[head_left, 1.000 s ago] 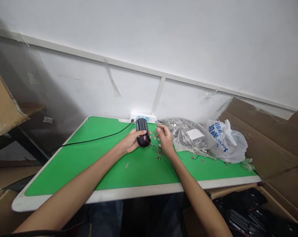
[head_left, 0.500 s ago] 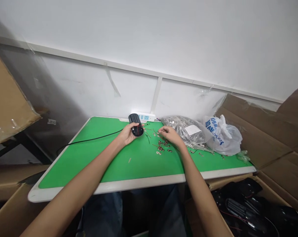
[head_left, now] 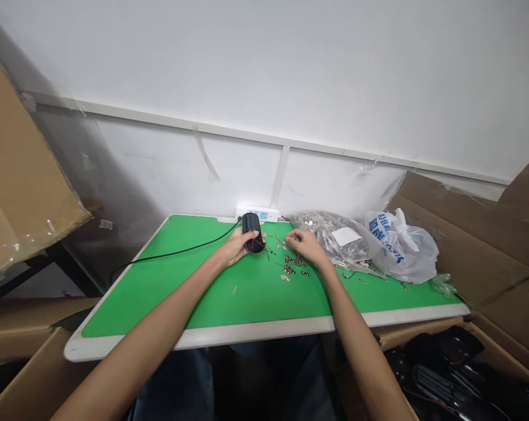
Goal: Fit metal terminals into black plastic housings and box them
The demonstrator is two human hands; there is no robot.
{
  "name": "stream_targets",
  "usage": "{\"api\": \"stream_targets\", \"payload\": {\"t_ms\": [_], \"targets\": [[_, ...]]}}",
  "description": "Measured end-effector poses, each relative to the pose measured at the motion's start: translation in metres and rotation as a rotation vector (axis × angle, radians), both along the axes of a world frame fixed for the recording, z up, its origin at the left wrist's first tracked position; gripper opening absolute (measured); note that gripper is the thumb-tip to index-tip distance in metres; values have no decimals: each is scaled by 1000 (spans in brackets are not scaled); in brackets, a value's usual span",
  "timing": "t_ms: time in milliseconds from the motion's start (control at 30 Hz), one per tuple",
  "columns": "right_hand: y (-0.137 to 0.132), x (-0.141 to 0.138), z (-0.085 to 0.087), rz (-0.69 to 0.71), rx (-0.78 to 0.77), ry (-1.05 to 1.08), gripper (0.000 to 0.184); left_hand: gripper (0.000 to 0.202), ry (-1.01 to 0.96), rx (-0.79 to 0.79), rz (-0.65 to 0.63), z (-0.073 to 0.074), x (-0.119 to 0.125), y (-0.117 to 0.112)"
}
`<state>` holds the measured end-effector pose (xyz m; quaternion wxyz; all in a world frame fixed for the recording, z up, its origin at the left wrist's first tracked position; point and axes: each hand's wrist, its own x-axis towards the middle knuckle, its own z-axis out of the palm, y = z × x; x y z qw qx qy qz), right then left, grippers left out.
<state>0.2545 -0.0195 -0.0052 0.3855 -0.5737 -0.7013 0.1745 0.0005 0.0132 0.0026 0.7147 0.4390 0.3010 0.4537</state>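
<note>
My left hand [head_left: 238, 245] is wrapped around a black oval casing [head_left: 252, 231] with a red wire on it, held on the green table top [head_left: 168, 280]. My right hand [head_left: 303, 244] hovers palm down just right of it, fingers curled in a pinch over several small brass metal parts [head_left: 293, 268] scattered on the mat. Whether the pinch holds one of the parts is too small to see.
A white power strip [head_left: 258, 213] lies at the table's back edge with a black cable [head_left: 172, 253] running left. Clear bags of metal parts [head_left: 335, 237] and a white printed bag [head_left: 400, 245] sit at the right. Cardboard boxes [head_left: 475, 234] flank both sides; black parts [head_left: 440, 368] lie in a lower right box.
My right hand dropped from beside the casing to the scattered brass parts. The left hand keeps its hold on the casing. The view shifted with my head.
</note>
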Motion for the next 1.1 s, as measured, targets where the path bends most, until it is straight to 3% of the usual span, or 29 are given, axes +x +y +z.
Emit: {"api": "stream_targets", "payload": {"t_ms": [133,233,367,467,567,700,767,900,1100], "targets": [[3,1,-1,-65,99,-47,15,50,47,80,24,-3,1,0],[3,5,0,-15,100,-81,13,44,-21,78,-3,2,-4,1],[-2,16,5,188,-53,-130,13,37,-76,-8,-99,12,-11,2],[-5,22,8,282,-207,-136,18,34,-75,3,-100,17,-13,0],[-7,23,9,268,-297,-135,25,44,-40,67,-47,19,-12,-2],[-6,21,7,264,-349,-164,25,60,-31,155,146,20,-11,-2],[-5,18,6,271,-326,-162,19,65,-39,174,194,22,-11,-1],[-6,9,8,285,-169,-60,11,64,0,151,173,22,-11,0],[-7,-7,7,134,-14,122,19,31,20,-5,52,16,-5,-6]]}}
